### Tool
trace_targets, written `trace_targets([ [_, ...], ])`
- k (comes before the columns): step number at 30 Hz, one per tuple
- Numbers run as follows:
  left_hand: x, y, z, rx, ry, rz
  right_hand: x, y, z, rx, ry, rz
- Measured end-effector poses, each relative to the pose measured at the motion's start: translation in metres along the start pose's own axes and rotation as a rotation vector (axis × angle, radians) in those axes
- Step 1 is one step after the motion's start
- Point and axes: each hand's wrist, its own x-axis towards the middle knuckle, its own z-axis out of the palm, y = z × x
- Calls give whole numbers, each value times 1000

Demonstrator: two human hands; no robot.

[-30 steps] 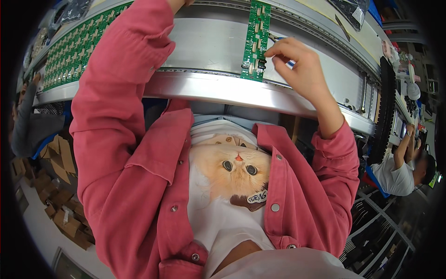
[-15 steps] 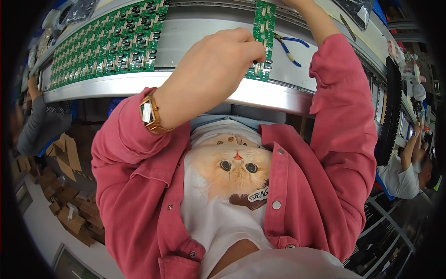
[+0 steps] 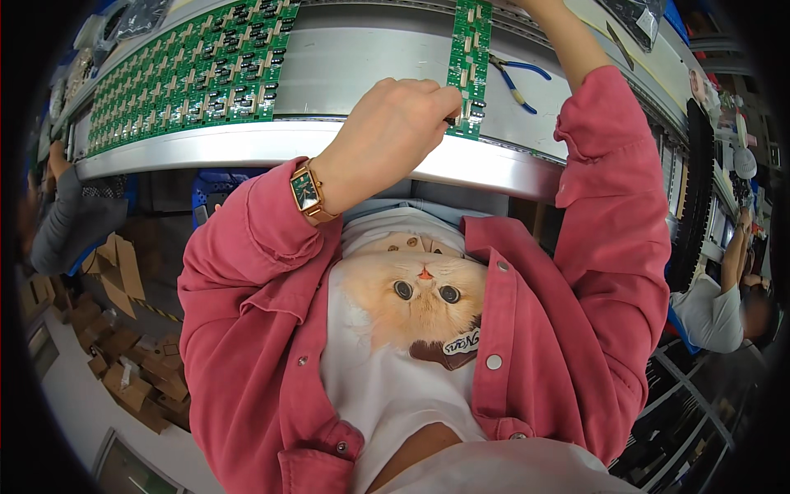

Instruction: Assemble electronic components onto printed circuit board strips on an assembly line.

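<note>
A narrow green circuit board (image 3: pixel 471 58) lies across the metal rail bench, with pale connectors and a few black components near its close end. At this end, my left hand (image 3: pixel 397 123) is closed, thumb and fingers bent together over the board's left edge. Something small and dark shows at the fingertips, too hidden to name. My right hand (image 3: pixel 527 3) reaches the far end of the board at the top edge of the picture, mostly cut off, its fingers out of sight. Blue-handled pliers (image 3: pixel 518 85) lie just right of the board.
Left on the bench is a large green panel of joined circuit boards (image 3: pixel 189 74). Tweezers (image 3: pixel 619 43) lie at the far right. A silver rail (image 3: pixel 222 145) edges the bench nearest me. Cardboard boxes (image 3: pixel 136 383) sit lower left; other people (image 3: pixel 712 309) work at both sides.
My left hand has drawn a little toward me and its wrist has turned, so the watch face shows more. The right arm, board and pliers have barely shifted in view.
</note>
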Motion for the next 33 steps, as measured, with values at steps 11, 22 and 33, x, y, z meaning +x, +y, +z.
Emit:
trace_targets([
  [11,-1,-5,8,77,-23,49,-28,-34,-35,164,-58,-10],
  [22,1,4,-13,234,-84,30,-36,-29,-49,26,-493,313],
  [33,128,-162,-74,589,-58,-42,-90,-89,-86,482,-434,184],
])
